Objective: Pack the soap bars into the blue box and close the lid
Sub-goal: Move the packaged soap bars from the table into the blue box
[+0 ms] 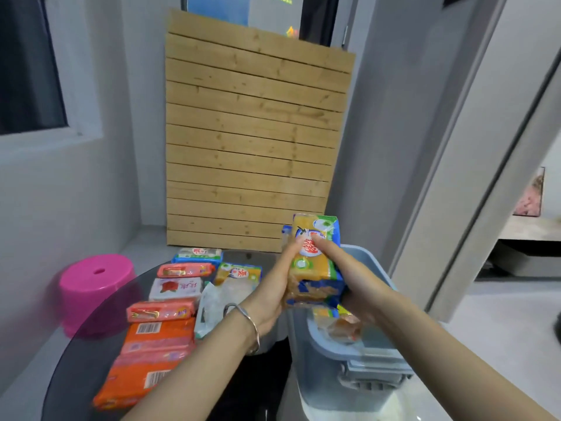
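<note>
Packing under way, not finished. Grips a yellow soap pack between left hand and right hand, fingers curled round its sides, both index fingers laid on the front face. Holds it upright, just above the open blue box.

Directly under the grip, inside the box: wrapped bars already in, count unclear.

Left of the grip, left to pack:
- yellow-green pack, nearest the grip
- blue-and-white pack
- white pack
- two pink-red bars
- two orange packs, lowest and farthest left
- clear plastic bag lying among them

Lid not on. Possibly the ribbed grey-blue part on the near wall, below the grip; too blurred to confirm.

Surface: dark round glass table, carrying packs and box.

Room: grey walls. Wooden slat panel leaning beyond the grip. Pink stool on the floor, far left of the grip. Window up and left, doorway to the right.
</note>
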Motion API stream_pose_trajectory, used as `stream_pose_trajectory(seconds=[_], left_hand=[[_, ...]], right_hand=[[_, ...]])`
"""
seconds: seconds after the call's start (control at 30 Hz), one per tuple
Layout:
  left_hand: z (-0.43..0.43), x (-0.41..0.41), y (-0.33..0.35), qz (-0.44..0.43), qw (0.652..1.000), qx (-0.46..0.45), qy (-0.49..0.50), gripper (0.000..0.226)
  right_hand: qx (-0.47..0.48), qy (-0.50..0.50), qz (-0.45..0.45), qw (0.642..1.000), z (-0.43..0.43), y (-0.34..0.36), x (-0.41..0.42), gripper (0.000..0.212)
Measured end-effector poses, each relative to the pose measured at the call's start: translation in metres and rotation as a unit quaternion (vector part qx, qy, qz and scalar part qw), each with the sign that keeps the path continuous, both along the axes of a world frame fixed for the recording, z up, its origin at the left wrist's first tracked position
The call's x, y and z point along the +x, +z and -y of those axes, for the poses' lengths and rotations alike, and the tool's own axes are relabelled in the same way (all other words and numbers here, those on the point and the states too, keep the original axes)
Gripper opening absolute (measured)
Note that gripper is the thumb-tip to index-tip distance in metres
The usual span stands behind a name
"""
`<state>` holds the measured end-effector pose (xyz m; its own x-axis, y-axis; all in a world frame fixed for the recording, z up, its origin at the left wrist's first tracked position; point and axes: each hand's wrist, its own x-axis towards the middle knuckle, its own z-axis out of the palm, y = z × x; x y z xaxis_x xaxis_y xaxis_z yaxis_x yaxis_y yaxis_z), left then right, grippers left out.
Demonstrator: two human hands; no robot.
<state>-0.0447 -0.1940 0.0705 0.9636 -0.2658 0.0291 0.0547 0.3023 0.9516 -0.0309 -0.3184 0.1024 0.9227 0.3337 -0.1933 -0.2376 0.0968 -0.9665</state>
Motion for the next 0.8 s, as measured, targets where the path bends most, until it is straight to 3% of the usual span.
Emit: stream_pose_trajectory(seconds=[0.1, 0.2, 0.3, 0.43, 0.63, 0.8], left_hand=[[0.019, 0.013, -0.001, -0.001, 0.998, 0.065, 0.026, 0.055], [0.029, 0.032, -0.018, -0.019, 0.985, 0.171, 0.015, 0.086], [0.024, 0.034, -0.03, 0.015, 0.964, 0.261, 0.05, 0.072], [0.016, 0.039, -0.055, -0.04, 0.972, 0.223, 0.068, 0.069], [0.024, 0.045, -0.082, -0.034, 0.985, 0.162, 0.053, 0.041], [0.023, 0.044, -0.083, -0.045, 0.988, 0.139, 0.042, 0.04]], right_hand=[[0.018, -0.008, -0.033, 0.999, 0.023, -0.001, 0.009, 0.036], [0.03, -0.023, -0.065, 0.997, 0.046, -0.009, 0.017, 0.039], [0.036, -0.034, -0.102, 0.994, 0.07, -0.021, 0.026, 0.049], [-0.058, -0.026, -0.145, 0.987, 0.091, -0.039, 0.034, 0.055], [-0.175, 0.044, -0.206, 0.962, 0.083, -0.069, 0.037, 0.054], [-0.214, 0.095, -0.238, 0.943, 0.065, -0.082, 0.05, 0.031]])
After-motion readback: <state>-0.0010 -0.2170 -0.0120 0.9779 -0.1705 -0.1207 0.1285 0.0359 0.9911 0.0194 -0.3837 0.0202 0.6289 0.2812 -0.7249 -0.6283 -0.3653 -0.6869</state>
